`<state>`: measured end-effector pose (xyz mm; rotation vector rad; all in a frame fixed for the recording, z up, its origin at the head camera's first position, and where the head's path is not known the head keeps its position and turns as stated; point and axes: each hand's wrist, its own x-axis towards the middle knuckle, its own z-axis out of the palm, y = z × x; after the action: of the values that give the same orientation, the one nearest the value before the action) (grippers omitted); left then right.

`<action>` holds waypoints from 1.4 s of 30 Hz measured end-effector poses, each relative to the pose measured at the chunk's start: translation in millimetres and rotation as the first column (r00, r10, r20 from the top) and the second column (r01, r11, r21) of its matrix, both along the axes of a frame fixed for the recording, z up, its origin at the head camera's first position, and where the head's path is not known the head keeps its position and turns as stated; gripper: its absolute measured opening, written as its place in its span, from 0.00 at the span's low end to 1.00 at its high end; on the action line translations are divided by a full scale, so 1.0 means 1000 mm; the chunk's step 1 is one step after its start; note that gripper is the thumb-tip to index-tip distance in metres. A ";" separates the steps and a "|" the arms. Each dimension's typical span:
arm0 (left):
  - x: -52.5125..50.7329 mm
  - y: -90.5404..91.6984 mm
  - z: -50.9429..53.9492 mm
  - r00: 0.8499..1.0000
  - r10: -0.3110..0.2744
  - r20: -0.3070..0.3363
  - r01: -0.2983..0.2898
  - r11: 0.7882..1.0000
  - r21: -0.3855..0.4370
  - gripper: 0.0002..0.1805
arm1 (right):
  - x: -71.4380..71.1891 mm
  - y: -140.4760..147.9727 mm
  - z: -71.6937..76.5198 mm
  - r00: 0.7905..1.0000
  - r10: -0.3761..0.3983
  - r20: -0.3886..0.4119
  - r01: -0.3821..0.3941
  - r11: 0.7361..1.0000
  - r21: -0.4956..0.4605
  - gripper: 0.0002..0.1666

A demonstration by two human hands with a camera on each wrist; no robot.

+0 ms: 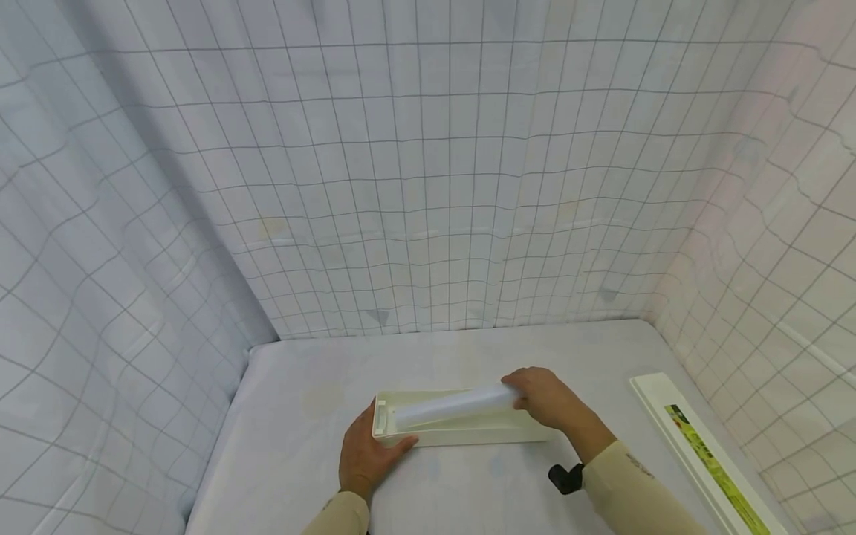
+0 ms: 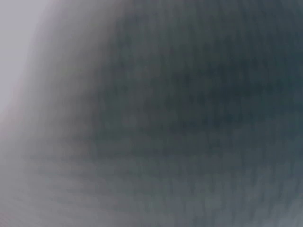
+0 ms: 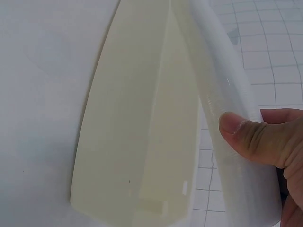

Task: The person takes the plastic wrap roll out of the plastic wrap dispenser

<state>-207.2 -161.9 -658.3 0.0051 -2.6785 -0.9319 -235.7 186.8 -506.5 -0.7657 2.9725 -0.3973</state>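
A long cream plastic wrap dispenser box (image 1: 468,437) lies uncovered on the table. My left hand (image 1: 364,453) grips its left end, thumb along the front wall and fingers behind. My right hand (image 1: 545,397) holds a roll of clear plastic wrap (image 1: 455,405) near its right end. The roll slants, its left end down inside the box and its right end raised. In the right wrist view the thumb (image 3: 255,137) presses on the wrap roll (image 3: 227,94), above and beside the box (image 3: 128,118). The left wrist view is a dark blur of fabric.
A long white lid (image 1: 702,453) with a yellow-green label lies at the table's right side. The table (image 1: 301,416) has a white cover. Gridded white cloth (image 1: 455,186) hangs at the back and on both sides.
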 end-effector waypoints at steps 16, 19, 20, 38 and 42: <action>0.002 0.001 0.003 0.999 0.004 0.041 -0.004 1.000 -0.004 0.64 | 0.017 0.027 0.008 0.984 -0.043 -0.173 0.025 0.994 -0.105 0.26; 0.002 0.001 0.004 0.998 0.005 0.057 -0.005 1.000 -0.005 0.65 | 0.020 0.031 0.006 0.983 -0.103 -0.154 0.082 0.987 -0.138 0.27; 0.002 0.001 0.004 0.998 0.007 0.062 -0.006 1.000 -0.008 0.65 | 0.021 0.033 0.006 0.980 -0.124 -0.153 0.101 0.984 -0.148 0.27; 0.000 0.000 0.001 0.999 0.001 0.046 0.000 1.000 -0.024 0.65 | 0.034 0.062 -0.016 0.877 -0.356 -0.323 0.273 0.922 -0.274 0.30; -0.001 0.000 0.001 0.999 0.004 0.042 -0.002 1.000 -0.027 0.65 | 0.038 0.066 -0.022 0.871 -0.406 -0.276 0.319 0.895 -0.310 0.30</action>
<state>-207.9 -162.0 -657.4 0.0228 -2.7286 -0.9038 -198.2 252.8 -528.8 -0.2888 3.4432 -0.7532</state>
